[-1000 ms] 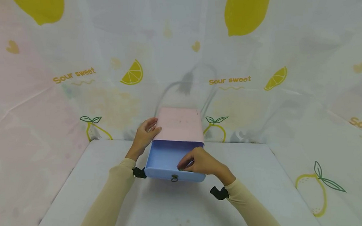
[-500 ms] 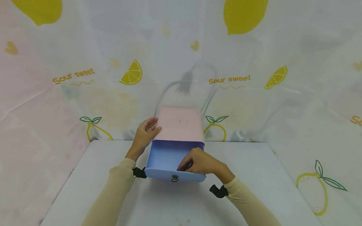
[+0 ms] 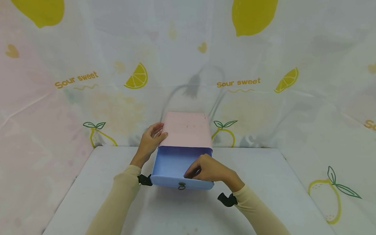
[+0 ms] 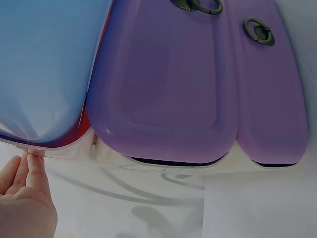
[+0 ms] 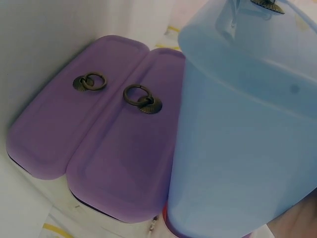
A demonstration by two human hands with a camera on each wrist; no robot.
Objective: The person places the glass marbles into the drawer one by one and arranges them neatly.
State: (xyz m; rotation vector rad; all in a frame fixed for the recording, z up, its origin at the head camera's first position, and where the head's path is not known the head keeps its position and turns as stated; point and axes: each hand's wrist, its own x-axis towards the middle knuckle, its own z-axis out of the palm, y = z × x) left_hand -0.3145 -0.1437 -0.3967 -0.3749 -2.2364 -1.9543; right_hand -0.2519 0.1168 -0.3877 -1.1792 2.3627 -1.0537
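A small cabinet with a pink top (image 3: 185,130) stands on the table, its blue top drawer (image 3: 169,159) pulled out toward me. My left hand (image 3: 149,142) rests against the cabinet's left side, thumb at the top edge. In the left wrist view the fingers of that left hand (image 4: 29,193) touch the side wall, looking fairly straight. My right hand (image 3: 210,168) reaches down into the drawer at its front right, fingers bent and thumb close to them. The drawer's front hides the fingertips, so I cannot tell whether they hold something.
Two purple drawers (image 4: 168,84) with bronze ring pulls are closed below the blue one. A ring pull (image 3: 182,186) hangs on the blue drawer's front. The white table (image 3: 254,184) extends to both sides. A lemon-print curtain (image 3: 184,44) hangs right behind the cabinet.
A bit of green showed at my right fingertips a second ago and is now out of sight. Both hands, the cabinet and the drawer have hardly moved.
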